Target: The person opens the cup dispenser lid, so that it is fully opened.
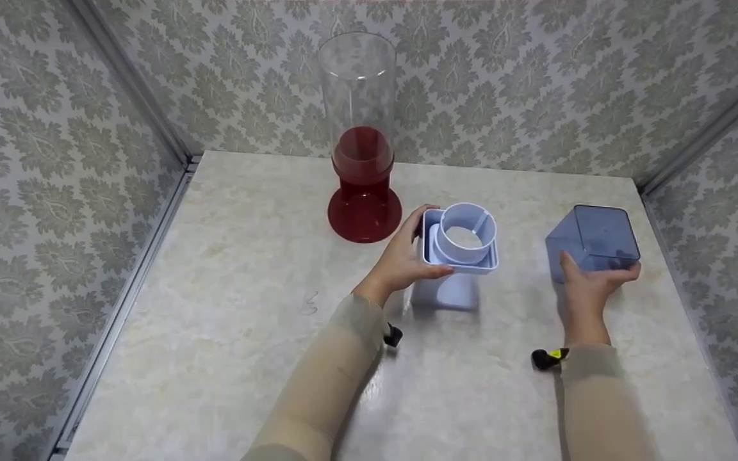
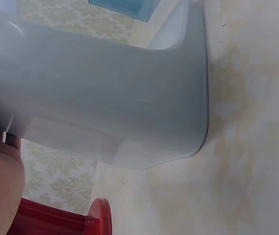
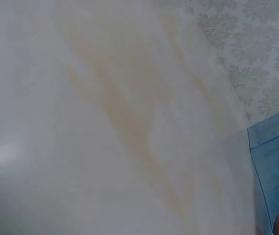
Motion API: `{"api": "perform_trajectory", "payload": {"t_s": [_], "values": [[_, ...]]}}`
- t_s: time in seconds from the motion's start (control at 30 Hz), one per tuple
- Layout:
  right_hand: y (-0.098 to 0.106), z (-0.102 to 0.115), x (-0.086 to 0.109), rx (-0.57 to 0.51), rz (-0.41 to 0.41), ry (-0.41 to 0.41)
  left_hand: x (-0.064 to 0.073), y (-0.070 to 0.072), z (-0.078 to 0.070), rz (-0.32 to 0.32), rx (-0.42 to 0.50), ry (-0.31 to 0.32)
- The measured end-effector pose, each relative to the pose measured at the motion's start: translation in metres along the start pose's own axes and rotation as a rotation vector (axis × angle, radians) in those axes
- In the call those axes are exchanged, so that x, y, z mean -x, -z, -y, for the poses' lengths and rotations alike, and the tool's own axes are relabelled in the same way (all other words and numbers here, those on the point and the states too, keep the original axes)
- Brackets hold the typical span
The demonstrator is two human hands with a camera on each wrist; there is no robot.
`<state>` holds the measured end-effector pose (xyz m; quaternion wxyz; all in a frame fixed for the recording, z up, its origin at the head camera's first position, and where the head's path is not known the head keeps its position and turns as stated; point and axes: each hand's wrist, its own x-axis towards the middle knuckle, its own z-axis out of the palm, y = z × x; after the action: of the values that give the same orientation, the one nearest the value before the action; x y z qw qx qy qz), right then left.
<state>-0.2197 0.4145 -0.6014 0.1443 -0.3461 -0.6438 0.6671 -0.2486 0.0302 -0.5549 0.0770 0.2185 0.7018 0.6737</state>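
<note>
A pale blue dispenser base with a square top and a round collar stands upright on the table. My left hand grips its top, with the thumb along the front rim and the other fingers behind the left side. The left wrist view shows its curved body close up, with the foot on the tabletop. Further right, my right hand holds a translucent blue square container, thumb on the left and fingers round the right side. Only a corner of this container enters the right wrist view.
Behind my left hand stands a red dispenser base topped by a tall clear cylinder. Patterned walls enclose the marbled table at the back and both sides.
</note>
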Motion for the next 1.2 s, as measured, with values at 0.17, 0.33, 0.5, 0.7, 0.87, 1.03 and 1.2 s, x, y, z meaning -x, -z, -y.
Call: {"api": "perform_trajectory", "payload": {"t_s": [0.17, 0.33, 0.5, 0.7, 0.87, 1.03, 1.2], "values": [[0.0, -0.002, 0.0, 0.013, -0.003, -0.001, -0.003, 0.0, -0.002, 0.001, -0.007, 0.005], [-0.001, -0.005, 0.0, 0.015, -0.008, 0.007, -0.005, -0.001, -0.003, -0.009, -0.029, 0.031], [-0.001, -0.008, 0.001, 0.008, -0.005, 0.005, -0.006, -0.002, -0.003, -0.012, -0.052, 0.072], [-0.001, -0.006, 0.002, -0.011, -0.008, 0.016, -0.015, -0.004, -0.006, -0.004, -0.054, 0.096], [0.0, -0.007, 0.002, -0.03, 0.003, 0.019, -0.026, -0.006, -0.006, 0.002, -0.046, 0.057], [0.001, -0.007, 0.002, 0.013, 0.015, 0.01, -0.038, -0.008, -0.005, 0.011, -0.068, 0.021], [0.001, -0.009, 0.002, 0.005, 0.008, 0.026, -0.05, -0.011, -0.005, 0.016, -0.086, 0.043]]}}
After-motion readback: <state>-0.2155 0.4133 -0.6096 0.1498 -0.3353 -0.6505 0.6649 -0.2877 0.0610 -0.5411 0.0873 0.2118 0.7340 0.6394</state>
